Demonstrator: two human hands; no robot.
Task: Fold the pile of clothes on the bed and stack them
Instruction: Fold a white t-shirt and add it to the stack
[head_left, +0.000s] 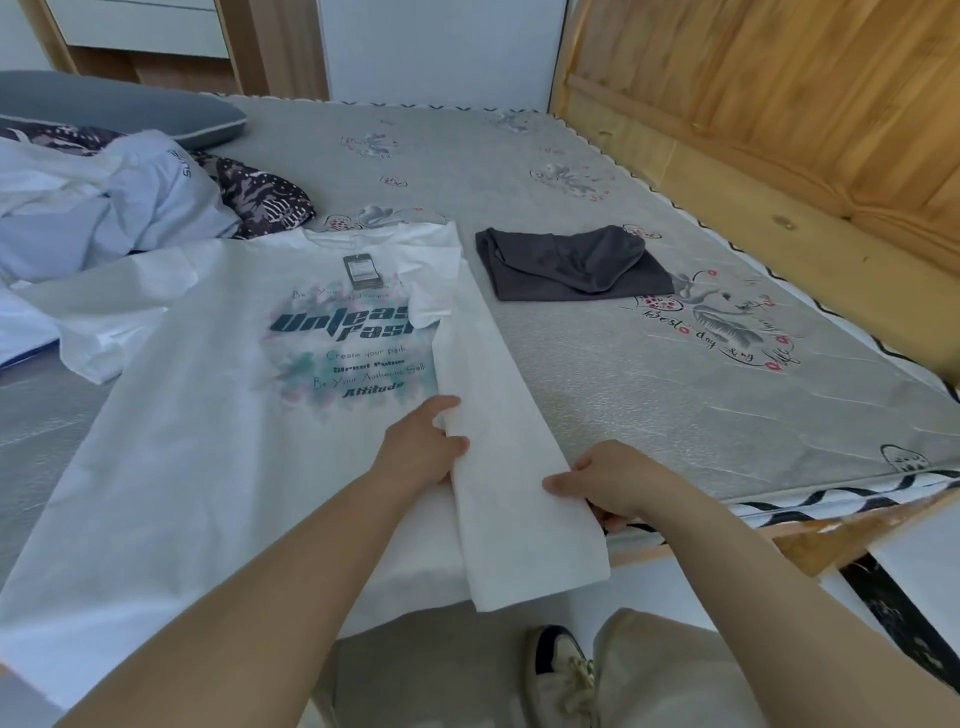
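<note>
White T-shirt (218, 415) fold between both hands

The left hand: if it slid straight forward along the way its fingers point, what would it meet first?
The left hand points up the white T-shirt, gripping its folded-over right side. Going straight on, it would probably first cross the teal printed lettering, then reach the grey hang tag near the collar.
</note>
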